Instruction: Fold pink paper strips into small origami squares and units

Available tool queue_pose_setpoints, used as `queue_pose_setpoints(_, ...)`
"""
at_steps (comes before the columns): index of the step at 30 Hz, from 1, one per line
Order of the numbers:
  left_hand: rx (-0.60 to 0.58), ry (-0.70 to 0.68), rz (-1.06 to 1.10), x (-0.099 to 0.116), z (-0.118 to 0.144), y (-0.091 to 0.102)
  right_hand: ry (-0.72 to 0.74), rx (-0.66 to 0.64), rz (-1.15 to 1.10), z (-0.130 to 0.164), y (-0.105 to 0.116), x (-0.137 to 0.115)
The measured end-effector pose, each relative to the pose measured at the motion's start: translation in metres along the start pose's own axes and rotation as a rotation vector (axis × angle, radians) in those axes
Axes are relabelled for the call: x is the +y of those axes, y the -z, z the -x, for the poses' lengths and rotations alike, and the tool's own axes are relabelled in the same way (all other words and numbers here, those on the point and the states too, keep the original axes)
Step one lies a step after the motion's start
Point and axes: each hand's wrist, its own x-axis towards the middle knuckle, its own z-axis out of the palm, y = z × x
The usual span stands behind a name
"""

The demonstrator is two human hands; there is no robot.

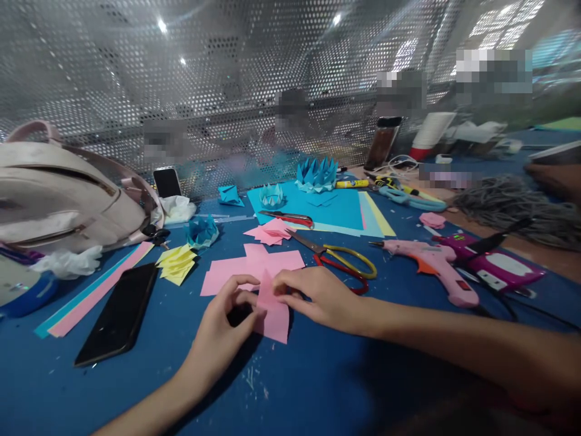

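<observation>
1. A person's two bare hands meet over a small pink paper piece [273,312] lying on a blue work table [318,375], near the front middle of the surface.
2. The left hand [227,318] comes in from the lower left, its fingers curled and pinching the paper's left edge, thumb and fingertips closed on it.
3. The right hand [318,297] reaches in from the right along a bare forearm, its fingertips pressed down on the paper's upper right edge; the two hands are close together, almost touching, with the paper between them.
4. Just behind the hands lie larger pink sheets [252,266], flat on the table and touching the small piece's top.
5. Scissors with yellow and red handles [338,260] rest just beyond the right hand.
6. A pink glue gun [431,266] lies further right, well apart from the paper.
7. A black phone [118,315] lies face up to the left of the left hand, beside folded yellow paper [177,264] and long paper strips [95,290].
8. Blue folded paper shapes [316,174] and a sheet of blue paper [327,209] sit toward the back, before a perforated metal screen [227,79].
9. A pale backpack [63,194] rests at the far left.
</observation>
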Motion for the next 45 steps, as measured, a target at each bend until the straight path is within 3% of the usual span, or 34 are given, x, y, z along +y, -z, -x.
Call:
queue_pose_setpoints(4, 0.026, -0.112, -0.06, 0.0, 0.006, 0.0, -0.058, -0.022, -0.085, -0.001, -0.002, 0.0)
queue_pose_setpoints(8, 0.091, -0.27, -0.263, -0.002, 0.011, 0.001, -0.142, -0.012, -0.268, -0.004, -0.002, -0.003)
queue_pose_setpoints(12, 0.071, -0.331, -0.362, -0.003, 0.012, 0.003, -0.185, 0.032, -0.432, -0.007, -0.001, -0.003)
queue_pose_setpoints(16, 0.104, -0.316, -0.329, -0.002, 0.01, 0.002, -0.151, 0.025, -0.312, -0.005, -0.001, -0.003)
queue_pose_setpoints(20, 0.093, -0.355, -0.299, -0.003, 0.011, -0.002, 0.04, -0.088, 0.04, -0.002, -0.004, -0.004)
queue_pose_setpoints(22, 0.072, -0.395, -0.344, -0.003, 0.012, -0.003, 0.119, -0.133, 0.114, -0.001, -0.005, -0.006)
queue_pose_setpoints(25, 0.045, -0.491, -0.411, -0.002, 0.015, -0.003, 0.177, -0.164, 0.106, -0.001, -0.006, -0.008)
queue_pose_setpoints(29, 0.041, -0.575, -0.413, -0.001, 0.017, -0.001, 0.075, -0.111, -0.175, -0.003, -0.007, -0.006)
queue_pose_setpoints(32, 0.092, -0.541, -0.375, 0.0, 0.016, 0.002, -0.072, -0.002, -0.397, -0.005, -0.006, -0.002)
queue_pose_setpoints(35, 0.072, -0.455, -0.339, 0.0, 0.013, 0.004, -0.205, 0.052, -0.513, -0.007, -0.005, 0.001)
queue_pose_setpoints(39, 0.11, -0.356, -0.301, 0.002, 0.009, 0.005, -0.243, 0.035, -0.623, -0.009, -0.004, 0.002)
queue_pose_setpoints(45, 0.16, -0.314, -0.189, 0.003, 0.007, 0.006, -0.266, -0.02, -0.677, -0.006, -0.007, 0.002)
